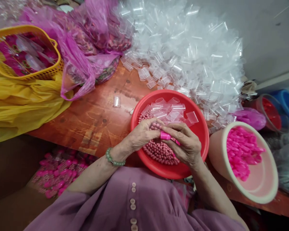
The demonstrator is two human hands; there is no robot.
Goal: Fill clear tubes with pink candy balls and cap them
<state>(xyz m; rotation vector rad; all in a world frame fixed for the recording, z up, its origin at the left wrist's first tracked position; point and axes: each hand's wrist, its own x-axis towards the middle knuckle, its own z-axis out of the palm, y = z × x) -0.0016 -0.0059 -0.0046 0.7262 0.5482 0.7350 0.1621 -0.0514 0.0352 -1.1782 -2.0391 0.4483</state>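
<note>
Over a red basin (135, 128), my left hand (143, 134) is closed around what looks like a clear plastic tube with pink beads (155, 125) in it. A bright pink plastic cap (165, 136) sits between my two hands, at the tube's end. The fingers of my right hand (185, 141) pinch that cap, and more bright pink plastic shows under them. Below my hands, loose pink beads (159, 152) fill the near part of the basin. Clear plastic tubes (173, 110) lie at its far side. My fingers partly hide the tube.
A large heap of clear tubes (188, 54) covers the back of the table (91, 118). To the right stands a pale tub (260, 186) with pink caps (243, 147). A yellow basket (40, 75) and purple bags (79, 67) are at left. One clear tube (117, 101) lies alone.
</note>
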